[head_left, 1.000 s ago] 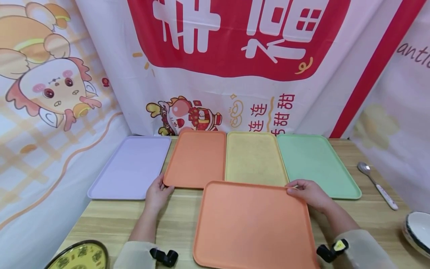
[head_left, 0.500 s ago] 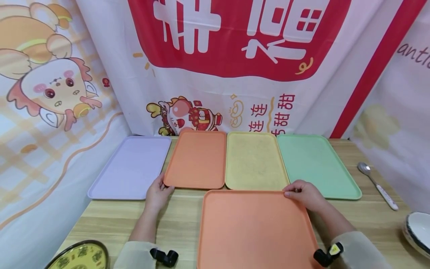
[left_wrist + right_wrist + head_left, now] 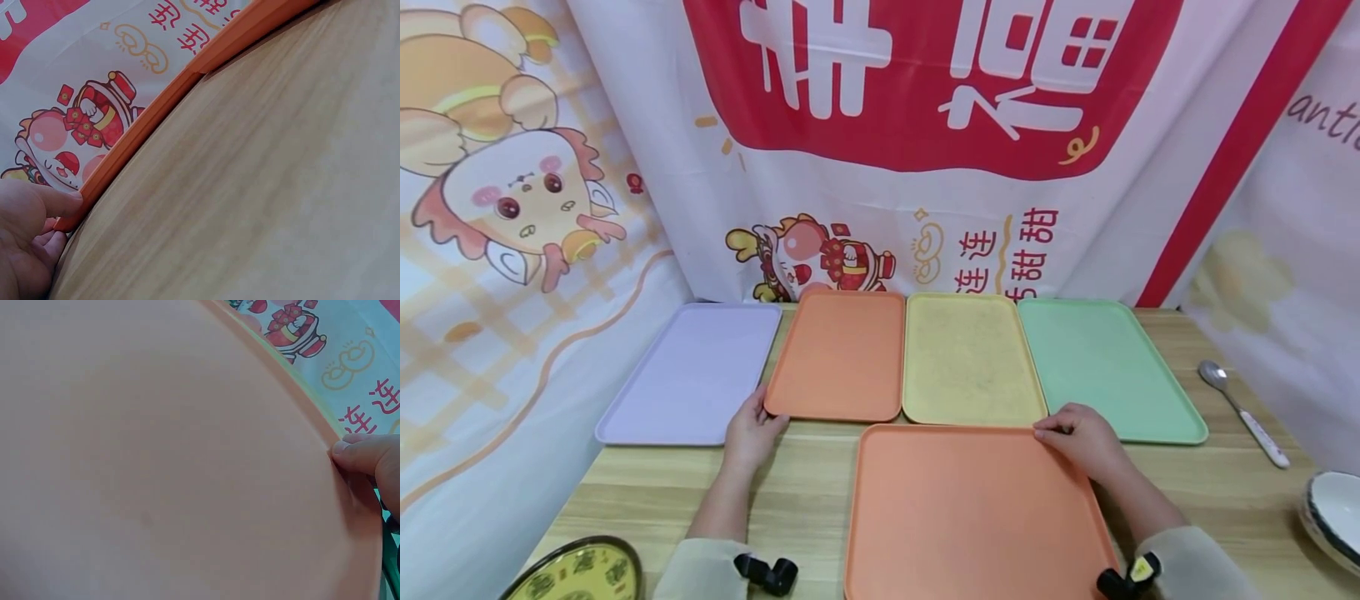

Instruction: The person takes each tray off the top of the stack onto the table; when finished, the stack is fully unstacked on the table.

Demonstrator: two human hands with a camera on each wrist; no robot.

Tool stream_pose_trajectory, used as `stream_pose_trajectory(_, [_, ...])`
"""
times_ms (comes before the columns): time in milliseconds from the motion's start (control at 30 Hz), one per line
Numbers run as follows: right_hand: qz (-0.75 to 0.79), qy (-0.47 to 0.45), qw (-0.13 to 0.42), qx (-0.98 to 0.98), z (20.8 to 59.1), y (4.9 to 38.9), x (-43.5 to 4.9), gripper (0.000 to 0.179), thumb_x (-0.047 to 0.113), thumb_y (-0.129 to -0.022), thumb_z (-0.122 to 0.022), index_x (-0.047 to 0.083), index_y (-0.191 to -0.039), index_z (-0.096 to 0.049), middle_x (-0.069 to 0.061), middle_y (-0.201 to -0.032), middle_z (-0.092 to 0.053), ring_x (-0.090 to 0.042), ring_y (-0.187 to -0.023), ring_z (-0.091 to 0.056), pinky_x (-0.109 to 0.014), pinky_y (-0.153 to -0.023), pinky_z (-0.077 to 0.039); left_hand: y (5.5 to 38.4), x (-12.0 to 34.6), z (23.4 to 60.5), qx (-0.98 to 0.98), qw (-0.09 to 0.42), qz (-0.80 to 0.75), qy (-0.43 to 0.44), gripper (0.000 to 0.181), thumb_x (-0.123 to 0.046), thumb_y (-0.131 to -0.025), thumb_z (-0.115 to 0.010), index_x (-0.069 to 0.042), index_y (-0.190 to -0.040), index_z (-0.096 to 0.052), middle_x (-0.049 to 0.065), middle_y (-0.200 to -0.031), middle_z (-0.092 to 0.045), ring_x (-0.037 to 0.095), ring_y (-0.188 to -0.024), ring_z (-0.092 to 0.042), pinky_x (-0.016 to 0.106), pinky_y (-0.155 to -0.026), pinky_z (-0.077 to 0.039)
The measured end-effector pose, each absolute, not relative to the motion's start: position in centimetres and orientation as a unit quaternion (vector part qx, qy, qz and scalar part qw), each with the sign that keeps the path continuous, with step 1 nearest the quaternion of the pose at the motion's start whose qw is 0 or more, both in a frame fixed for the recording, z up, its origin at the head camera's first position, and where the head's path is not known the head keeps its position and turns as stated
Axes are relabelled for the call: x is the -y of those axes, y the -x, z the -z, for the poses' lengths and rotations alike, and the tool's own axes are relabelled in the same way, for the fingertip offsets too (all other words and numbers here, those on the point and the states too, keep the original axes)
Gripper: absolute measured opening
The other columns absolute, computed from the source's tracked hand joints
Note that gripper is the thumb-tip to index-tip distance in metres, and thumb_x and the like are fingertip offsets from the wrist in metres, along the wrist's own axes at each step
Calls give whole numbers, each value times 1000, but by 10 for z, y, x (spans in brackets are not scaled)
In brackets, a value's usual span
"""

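Observation:
My left hand (image 3: 752, 433) pinches the near left corner of the back orange tray (image 3: 842, 358). In the left wrist view the thumb (image 3: 62, 203) lies along that tray's rim, with fingertips below the corner. A second orange tray (image 3: 977, 517) lies nearer me, cut off by the frame's bottom. My right hand (image 3: 1084, 437) holds its far right corner between thumb and fingers. This nearer tray fills most of the right wrist view, where my thumb (image 3: 350, 453) presses on the rim. Its far edge runs along the near edge of the yellow tray (image 3: 973, 358).
A lilac tray (image 3: 696, 375) stands left of the back orange tray, a green tray (image 3: 1108, 367) right of the yellow one. A spoon (image 3: 1243, 414) and a white bowl (image 3: 1337, 517) are at the right. A yellow patterned dish (image 3: 580, 571) sits front left. Printed cloth (image 3: 910, 192) hangs behind.
The nearer orange tray has shifted toward me, uncovering the yellow tray's near edge, and straightened; my right hand moved with it. It slid slightly right lately. The left hand stayed in place.

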State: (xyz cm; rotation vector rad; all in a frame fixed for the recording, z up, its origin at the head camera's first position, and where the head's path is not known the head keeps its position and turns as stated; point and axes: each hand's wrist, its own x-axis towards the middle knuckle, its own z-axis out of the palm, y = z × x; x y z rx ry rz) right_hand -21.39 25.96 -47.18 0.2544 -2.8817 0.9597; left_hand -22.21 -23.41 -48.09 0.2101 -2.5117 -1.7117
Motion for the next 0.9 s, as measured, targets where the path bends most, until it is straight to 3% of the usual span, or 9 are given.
stream_pose_trajectory(367, [-280, -83, 81, 953, 476, 207, -256, 11, 17, -84, -77, 14, -94, -80, 4, -75, -59, -12, -73, -49, -24, -60, -42, 221, 234, 480, 828, 51, 554, -70, 68, 1, -92, -61, 12, -148, -26, 31, -153, -33, 41, -142, -34, 40, -117, -35])
stream_pose_trajectory(900, [-260, -98, 105, 955, 478, 203, -254, 11, 16, -84, -77, 15, -95, -79, 2, -87, -63, -17, -84, -55, -33, -69, -49, 220, 235, 480, 825, 50, 558, -71, 67, 2, -92, -61, 13, -148, -26, 32, -153, -31, 42, -142, -33, 42, -117, -35])
